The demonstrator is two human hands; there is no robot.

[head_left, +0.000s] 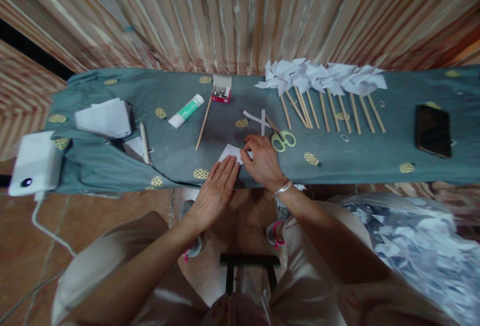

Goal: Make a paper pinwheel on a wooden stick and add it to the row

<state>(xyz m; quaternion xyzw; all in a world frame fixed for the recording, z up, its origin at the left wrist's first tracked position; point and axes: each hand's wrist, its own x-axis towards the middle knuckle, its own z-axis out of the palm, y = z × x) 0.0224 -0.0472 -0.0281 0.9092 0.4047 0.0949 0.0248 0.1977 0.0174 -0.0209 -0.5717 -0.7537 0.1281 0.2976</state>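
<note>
head view. left hand (pixel 217 186) lies open and flat, fingers together, palm down over the near edge of a small white paper piece (pixel 229 152); i judge the flat palm pins it so it cannot slide on the teal cloth (pixel 356 158). right hand (pixel 262 160) is curled over the paper's right edge, fingertips on it; i cannot tell whether they pinch or only press. the paper sits at the table's front edge, centre. scissors (pixel 283 140) and two crossed paper strips (pixel 258 118) lie just beyond the right hand, within reach. a single wooden stick (pixel 204 122), glue stick (pixel 186 111) and open pin box (pixel 221 92) sit further back. finished paper pinwheels (pixel 322 77) are lined up at back right, apart from the hands.
</note>
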